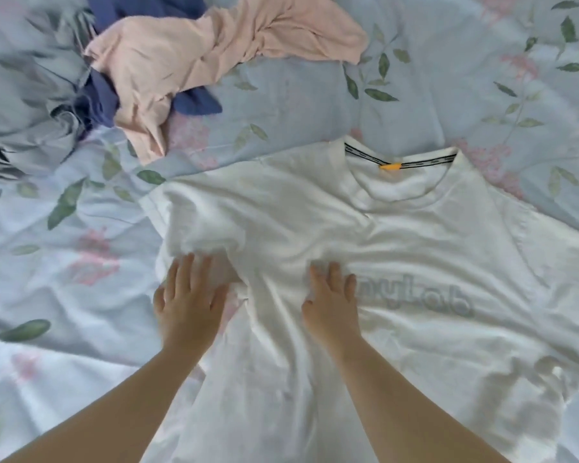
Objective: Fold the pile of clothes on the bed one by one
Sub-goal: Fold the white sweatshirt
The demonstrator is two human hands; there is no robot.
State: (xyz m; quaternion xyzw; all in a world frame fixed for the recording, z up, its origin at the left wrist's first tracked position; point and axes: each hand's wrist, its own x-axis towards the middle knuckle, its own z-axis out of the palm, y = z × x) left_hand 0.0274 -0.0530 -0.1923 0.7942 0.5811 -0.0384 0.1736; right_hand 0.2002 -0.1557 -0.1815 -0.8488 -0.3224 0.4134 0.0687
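The only wording that can be partly read is the pale grey lettering (418, 302) across the chest of the white T-shirt (415, 235). It is faint and soft-edged, and its visible part looks like "yLab", with a capital L in the middle. The start of the word lies under the fingers of the right hand (331, 305), so the full word cannot be told. The black neck tape (425, 161) inside the collar carries a repeating row of tiny white marks, too small to read. The orange tab (390, 167) at its middle shows no legible print.
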